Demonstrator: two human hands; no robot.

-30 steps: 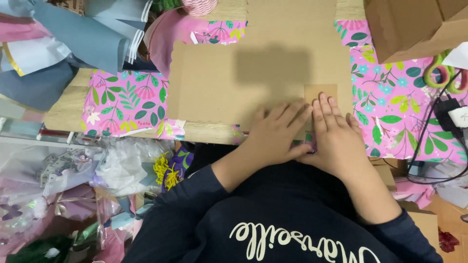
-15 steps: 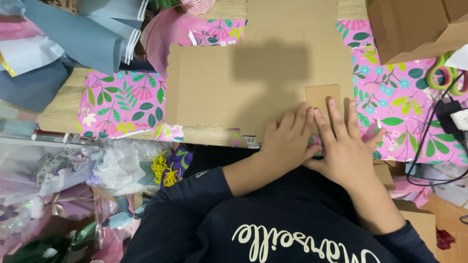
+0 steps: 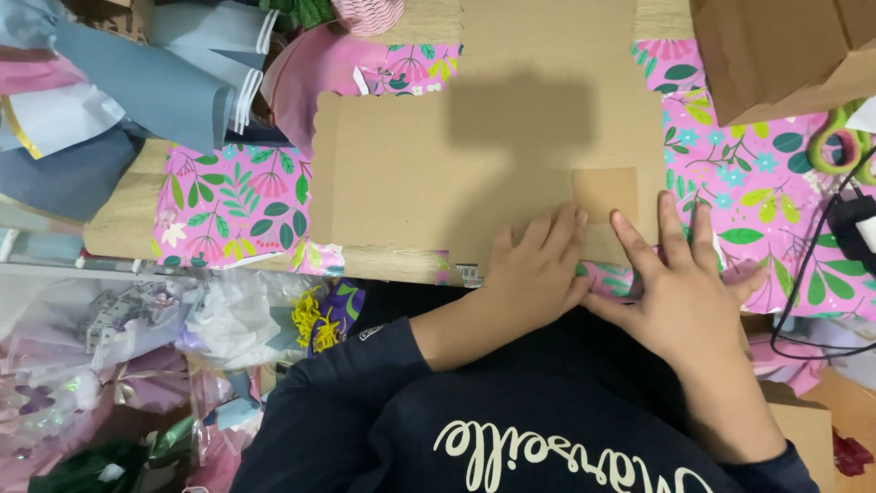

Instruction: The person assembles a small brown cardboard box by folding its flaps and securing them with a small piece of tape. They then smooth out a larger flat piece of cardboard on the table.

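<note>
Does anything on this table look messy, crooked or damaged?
Nothing looks damaged. Both hands, left hand and right hand, press flat on the brown cardboard sheet over pink floral wrapping paper. Only the heap of blue and grey paper sheets at the far left looks untidy.

1 flat brown cardboard sheet (image 3: pixel 438 173), 1 pink floral wrapping paper (image 3: pixel 233 215) (under it), 1 brown cardboard box (image 3: pixel 776 55), 1 green-handled scissors (image 3: pixel 835 137), 2 bare hands: left hand (image 3: pixel 534 274), right hand (image 3: pixel 684 292)

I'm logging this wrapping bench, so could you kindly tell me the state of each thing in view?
Left hand: flat, pressing the cardboard sheet.
Right hand: flat, fingers spread over the floral wrapping paper.
Cardboard sheet: lying flat on the paper.
Cardboard box: open.
Green scissors: lying unused.
</note>
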